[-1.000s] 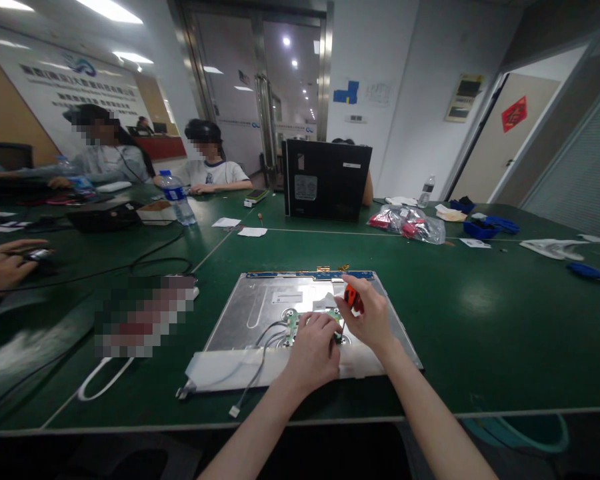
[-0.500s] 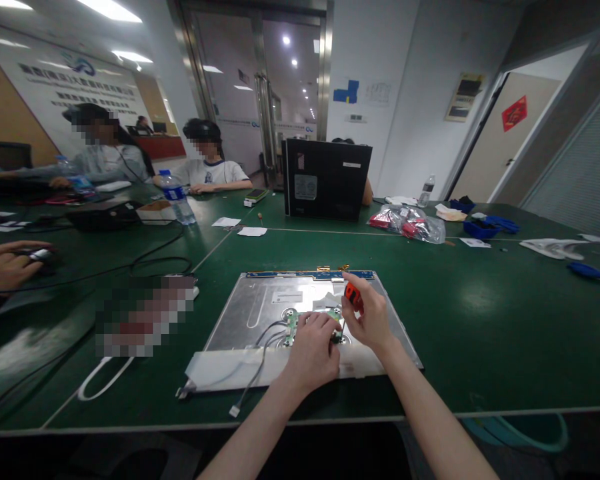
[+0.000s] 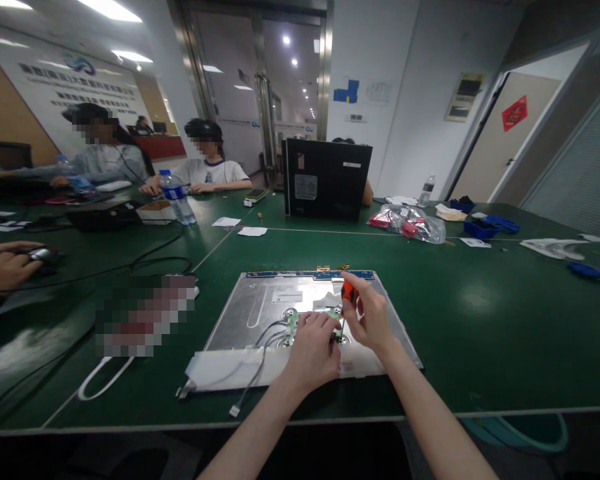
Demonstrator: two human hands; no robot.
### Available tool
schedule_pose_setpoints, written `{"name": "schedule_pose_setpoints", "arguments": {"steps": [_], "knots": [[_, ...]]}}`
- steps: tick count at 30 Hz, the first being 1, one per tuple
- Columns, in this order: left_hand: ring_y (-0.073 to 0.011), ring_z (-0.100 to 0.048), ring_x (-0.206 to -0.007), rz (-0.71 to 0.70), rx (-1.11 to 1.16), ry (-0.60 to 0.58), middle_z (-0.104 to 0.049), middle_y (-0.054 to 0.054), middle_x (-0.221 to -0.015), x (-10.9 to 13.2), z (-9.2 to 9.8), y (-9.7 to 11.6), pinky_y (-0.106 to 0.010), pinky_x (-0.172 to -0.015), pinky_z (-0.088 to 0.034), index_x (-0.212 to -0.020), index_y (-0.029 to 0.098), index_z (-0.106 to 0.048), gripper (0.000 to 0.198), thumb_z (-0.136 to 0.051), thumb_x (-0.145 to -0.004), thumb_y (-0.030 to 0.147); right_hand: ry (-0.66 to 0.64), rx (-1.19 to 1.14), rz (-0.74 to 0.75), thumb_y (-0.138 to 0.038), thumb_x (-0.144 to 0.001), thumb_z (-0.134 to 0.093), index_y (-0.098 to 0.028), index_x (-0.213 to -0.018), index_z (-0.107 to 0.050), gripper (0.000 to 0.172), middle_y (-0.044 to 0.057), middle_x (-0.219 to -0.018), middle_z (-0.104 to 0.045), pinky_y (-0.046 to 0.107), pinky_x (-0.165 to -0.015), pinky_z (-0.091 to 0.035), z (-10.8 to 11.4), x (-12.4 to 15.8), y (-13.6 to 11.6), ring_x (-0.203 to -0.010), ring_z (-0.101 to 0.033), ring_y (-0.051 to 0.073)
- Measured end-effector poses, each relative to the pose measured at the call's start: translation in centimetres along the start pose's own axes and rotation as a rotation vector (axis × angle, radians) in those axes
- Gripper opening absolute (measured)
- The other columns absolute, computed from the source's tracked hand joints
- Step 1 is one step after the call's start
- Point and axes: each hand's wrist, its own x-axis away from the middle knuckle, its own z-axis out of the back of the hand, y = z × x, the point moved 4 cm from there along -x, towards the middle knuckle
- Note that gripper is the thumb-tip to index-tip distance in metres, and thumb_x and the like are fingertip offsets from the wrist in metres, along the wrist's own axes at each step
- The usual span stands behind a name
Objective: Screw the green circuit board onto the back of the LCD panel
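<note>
A flat metal display panel (image 3: 235, 320) lies on the green table, with a blue circuit strip along its far edge and a whitish film along its near edge. My right hand (image 3: 370, 313) grips a red and black screwdriver (image 3: 349, 291), held upright with its shaft pointing down near the right side of a small green circuit board (image 3: 293, 321). My left hand (image 3: 314, 347) rests over that board, fingers curled at its right part; what they pinch is hidden. Grey cables (image 3: 266, 353) run from the board's left side, ending in a white connector (image 3: 235, 411).
A black computer case (image 3: 327, 180) stands behind the panel. Bagged red items (image 3: 410, 223) and blue trays (image 3: 481, 229) lie back right. A water bottle (image 3: 177, 197), black cables and a white cable loop are left. A person's hand (image 3: 7, 267) holds a mouse; others sit across the table.
The screwdriver handle has turned and shifted slightly left in my right hand. My left hand has hardly moved. Across the table, a seated person's hand has moved to the left.
</note>
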Motion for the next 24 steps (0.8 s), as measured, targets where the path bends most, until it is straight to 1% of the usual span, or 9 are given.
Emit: {"name": "schedule_pose_setpoints", "arguments": {"steps": [3,7,10,14,17,19,21,24], "knots": [[-0.0236,-0.054,-0.093,-0.002,-0.001,-0.008,-0.061,-0.005,-0.092,0.03,0.03,0.0,-0.041,-0.089,-0.035,-0.084,0.021,-0.053,0.02,-0.05,-0.067,0.011,0.009,-0.009,-0.009,-0.016,-0.083,-0.045,-0.02,-0.126,-0.042,0.043,0.0,-0.076,-0.056,0.025,-0.045,-0.038,0.04,0.02,0.01,-0.05,-0.044,0.01],[-0.0235,-0.054,-0.093,-0.003,0.003,-0.007,-0.061,-0.005,-0.092,0.08,0.02,-0.07,-0.041,-0.09,-0.034,-0.086,0.021,-0.054,0.021,-0.049,-0.067,0.012,0.075,0.039,0.02,-0.019,-0.084,-0.051,-0.022,-0.12,-0.045,0.036,-0.002,-0.071,-0.053,0.023,-0.045,-0.036,0.08,-0.22,-0.28,-0.049,-0.043,0.01],[-0.024,-0.053,-0.094,0.001,-0.003,-0.015,-0.061,-0.005,-0.092,0.07,-0.07,-0.15,-0.041,-0.09,-0.035,-0.085,0.021,-0.054,0.022,-0.049,-0.066,0.011,0.1,0.072,0.032,-0.024,-0.085,-0.055,-0.023,-0.117,-0.046,0.034,-0.003,-0.069,-0.052,0.023,-0.045,-0.035,0.06,-0.36,-0.37,-0.049,-0.042,0.01],[-0.0241,-0.053,-0.094,0.002,0.007,-0.013,-0.061,-0.005,-0.093,0.07,-0.06,-0.13,-0.042,-0.091,-0.034,-0.086,0.021,-0.054,0.023,-0.049,-0.067,0.011,0.057,0.044,0.022,-0.028,-0.086,-0.054,-0.021,-0.118,-0.047,0.033,-0.001,-0.071,-0.053,0.024,-0.045,-0.035,0.11,-0.28,-0.25,-0.05,-0.043,0.011],[-0.024,-0.054,-0.094,-0.001,0.012,-0.014,-0.061,-0.005,-0.093,0.09,-0.01,-0.06,-0.042,-0.09,-0.034,-0.087,0.021,-0.054,0.023,-0.049,-0.067,0.011,0.012,0.001,0.006,-0.021,-0.089,-0.042,-0.02,-0.121,-0.046,0.032,0.001,-0.077,-0.056,0.024,-0.047,-0.036,0.21,-0.12,-0.21,-0.052,-0.045,0.011],[-0.0241,-0.054,-0.094,-0.003,0.01,-0.013,-0.061,-0.005,-0.093,0.1,0.0,-0.06,-0.042,-0.09,-0.034,-0.087,0.021,-0.055,0.023,-0.049,-0.067,0.011,0.018,-0.004,-0.009,-0.018,-0.089,-0.038,-0.02,-0.121,-0.045,0.033,0.001,-0.078,-0.058,0.025,-0.048,-0.037,0.3,-0.04,-0.21,-0.051,-0.045,0.01],[-0.0242,-0.054,-0.094,-0.005,0.009,-0.018,-0.061,-0.005,-0.093,0.1,-0.04,-0.09,-0.042,-0.091,-0.034,-0.087,0.021,-0.055,0.023,-0.05,-0.067,0.011,0.045,0.003,-0.026,-0.019,-0.088,-0.04,-0.02,-0.119,-0.045,0.031,0.0,-0.074,-0.057,0.024,-0.047,-0.037,0.3,-0.01,-0.19,-0.048,-0.045,0.01],[-0.0243,-0.054,-0.094,-0.008,0.007,-0.031,-0.061,-0.005,-0.092,0.08,-0.14,-0.14,-0.042,-0.091,-0.034,-0.087,0.022,-0.056,0.023,-0.049,-0.068,0.012,0.106,0.024,-0.024,-0.025,-0.088,-0.047,-0.02,-0.115,-0.043,0.028,-0.006,-0.063,-0.051,0.021,-0.044,-0.034,0.2,-0.07,-0.19,-0.044,-0.043,0.009]]}}
